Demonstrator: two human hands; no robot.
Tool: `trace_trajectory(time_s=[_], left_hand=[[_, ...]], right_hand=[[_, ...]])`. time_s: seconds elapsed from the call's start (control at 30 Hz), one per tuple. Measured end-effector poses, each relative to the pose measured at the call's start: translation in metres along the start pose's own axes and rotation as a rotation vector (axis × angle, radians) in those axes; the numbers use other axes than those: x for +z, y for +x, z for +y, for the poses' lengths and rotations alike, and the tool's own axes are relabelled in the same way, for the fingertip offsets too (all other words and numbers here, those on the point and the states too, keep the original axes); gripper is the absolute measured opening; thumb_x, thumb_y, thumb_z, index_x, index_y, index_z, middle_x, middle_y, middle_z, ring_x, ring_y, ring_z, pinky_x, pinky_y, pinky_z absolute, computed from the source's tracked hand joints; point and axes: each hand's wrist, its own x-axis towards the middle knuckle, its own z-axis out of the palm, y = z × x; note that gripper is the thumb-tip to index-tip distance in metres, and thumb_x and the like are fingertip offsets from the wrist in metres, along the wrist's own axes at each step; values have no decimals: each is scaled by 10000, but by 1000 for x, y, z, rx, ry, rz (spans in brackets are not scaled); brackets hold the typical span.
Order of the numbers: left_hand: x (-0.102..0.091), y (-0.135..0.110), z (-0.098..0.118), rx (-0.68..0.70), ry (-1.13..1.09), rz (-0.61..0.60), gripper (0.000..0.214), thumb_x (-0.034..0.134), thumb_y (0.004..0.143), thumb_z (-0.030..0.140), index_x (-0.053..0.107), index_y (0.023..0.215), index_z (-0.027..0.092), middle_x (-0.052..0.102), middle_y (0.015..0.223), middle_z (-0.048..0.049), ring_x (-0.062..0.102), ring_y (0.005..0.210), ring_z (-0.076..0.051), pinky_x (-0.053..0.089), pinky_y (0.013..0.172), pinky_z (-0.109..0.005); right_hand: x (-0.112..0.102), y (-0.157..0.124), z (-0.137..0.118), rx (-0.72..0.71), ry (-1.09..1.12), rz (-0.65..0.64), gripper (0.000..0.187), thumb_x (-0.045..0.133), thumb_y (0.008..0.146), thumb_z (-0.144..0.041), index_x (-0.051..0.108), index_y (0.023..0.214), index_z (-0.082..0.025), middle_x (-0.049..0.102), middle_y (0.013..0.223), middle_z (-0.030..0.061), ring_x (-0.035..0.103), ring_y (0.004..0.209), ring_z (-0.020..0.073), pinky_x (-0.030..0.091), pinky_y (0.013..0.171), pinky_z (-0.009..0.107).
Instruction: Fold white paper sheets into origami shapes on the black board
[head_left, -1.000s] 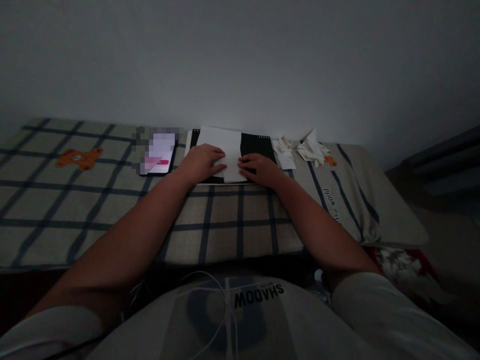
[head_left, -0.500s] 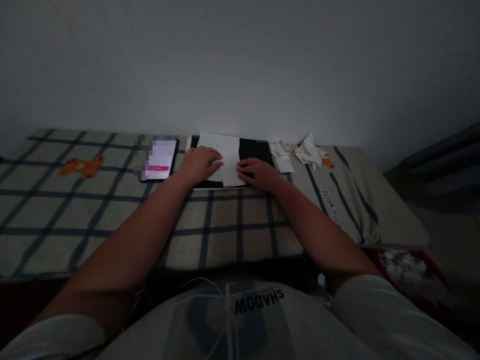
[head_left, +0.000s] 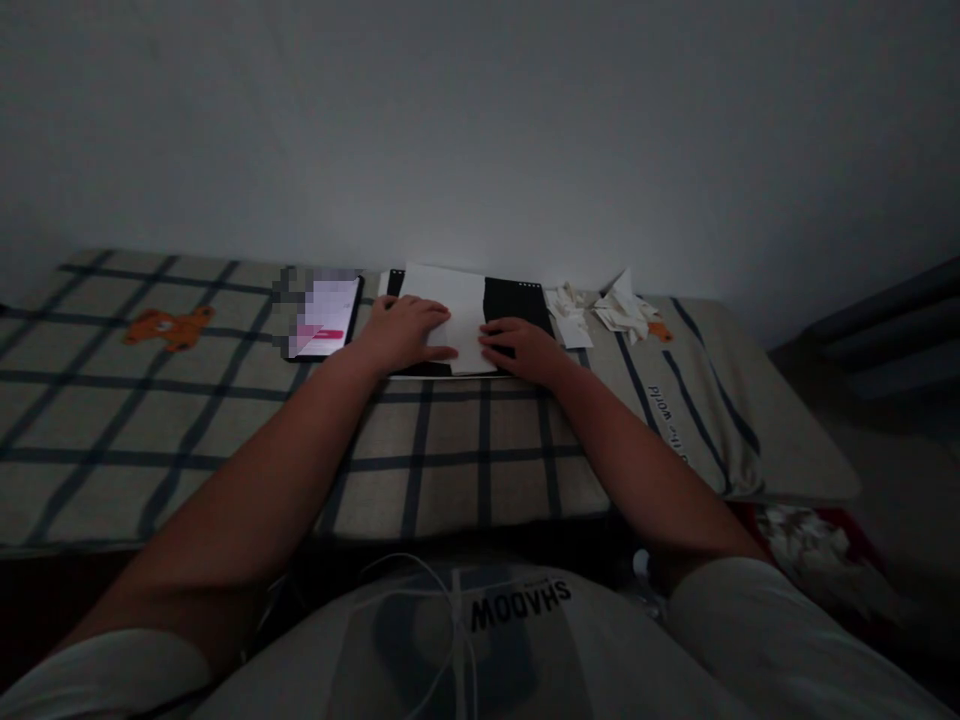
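A white sheet of paper (head_left: 466,335) with a folded-over part lies on a dark board or pad (head_left: 517,298) that has a row of small holes along its far edge. My left hand (head_left: 409,332) rests on the left part of the paper, fingers stretched out and thumb apart. At the paper's right edge is my right hand (head_left: 521,345), its fingers extended and spread, fingertips touching the sheet. Neither hand grips it. The paper's left edge is partly hidden beneath my left hand.
A phone (head_left: 326,318) with a lit screen lies left of the board. Crumpled and torn paper pieces (head_left: 626,308) sit to its right on the checked cloth (head_left: 480,470). A red container (head_left: 851,545) of paper scraps stands below at the right. A wall (head_left: 480,140) rises behind.
My left hand has spread a little, its thumb now stretched out toward the near part of the paper. My right hand stays nearly in place. The whole view has shifted slightly.
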Motion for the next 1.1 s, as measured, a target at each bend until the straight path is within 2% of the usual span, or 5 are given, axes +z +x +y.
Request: trace_trajectory(time_s=[0.33, 0.6, 0.73, 0.87, 1.1], left_hand=[[-4, -9, 6, 6, 19, -97, 1010, 575, 740, 784, 311, 1563, 261, 367, 1594, -87, 270, 1441, -395, 152, 1143, -549], [-4, -12, 7, 7, 24, -136, 1005, 554, 764, 783, 263, 1579, 272, 299, 1629, -79, 227, 1470, -394, 99, 1162, -551], [-4, -11, 3, 42, 10, -112, 770, 435, 889, 711, 379, 1531, 291, 344, 1611, -52, 292, 1453, -353, 127, 1148, -551], [-2, -4, 8, -23, -8, 18, 483, 284, 1023, 481, 661, 1274, 315, 548, 1474, -3, 453, 1342, -286, 200, 1102, -515], [7, 11, 17, -160, -27, 189, 349, 435, 981, 416, 753, 1036, 281, 703, 1259, -13, 567, 1195, -256, 251, 1054, -479]], right_hand=[[3, -1, 2, -43, -21, 48, 271, 611, 924, -281, 752, 1119, -156, 700, 1218, 130, 631, 1157, 240, 504, 1024, 420], [2, -1, 2, -34, -16, 32, 268, 609, 926, -278, 751, 1126, -170, 698, 1230, 130, 628, 1167, 248, 499, 1028, 449], [3, -1, 3, -17, 1, 29, 273, 612, 923, -277, 748, 1141, -185, 695, 1238, 125, 617, 1186, 249, 489, 1038, 453], [4, -1, 3, -12, -2, 25, 270, 606, 925, -283, 751, 1136, -198, 696, 1240, 113, 620, 1179, 243, 487, 1039, 446], [2, 0, 1, -10, -22, 17, 269, 596, 930, -288, 752, 1129, -199, 699, 1230, 106, 623, 1170, 240, 487, 1032, 435]])
